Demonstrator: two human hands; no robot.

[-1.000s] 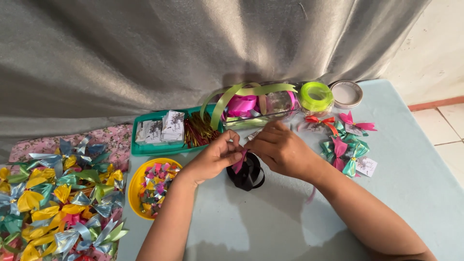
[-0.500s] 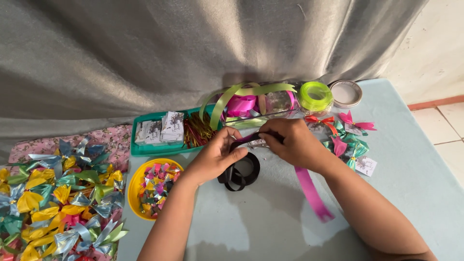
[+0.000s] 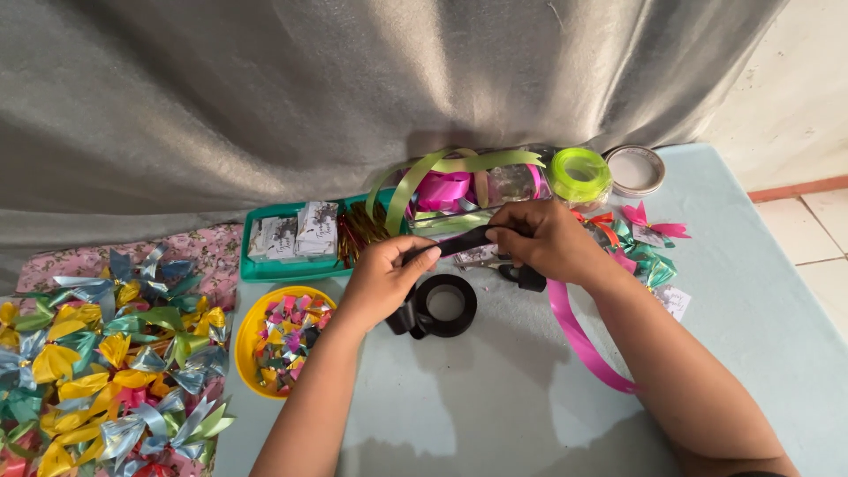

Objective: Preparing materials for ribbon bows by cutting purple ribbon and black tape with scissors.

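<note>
Both hands meet above the middle of the worktop (image 3: pixel 495 397) and draw a short length of black ribbon (image 3: pixel 464 240) taut between them: the left hand (image 3: pixel 389 274) pinches one end between thumb and fingertips, and the right hand (image 3: pixel 543 240) closes its fingers over the other end, so the strip lies flat and straight. Just below the hands, the black ribbon roll (image 3: pixel 444 306) rests flat on the worktop, near enough to feed the strip. A pink ribbon (image 3: pixel 579 336) trails to the right under the right forearm. Farther off stand a green tray (image 3: pixel 265 269) of small cards and a lime ribbon spool (image 3: pixel 580 174), all within reach. To the near left, a yellow bowl (image 3: pixel 252 327) holds small coloured pieces, and finished bows (image 3: pixel 97 353) are heaped at the left edge, out of the way.
</note>
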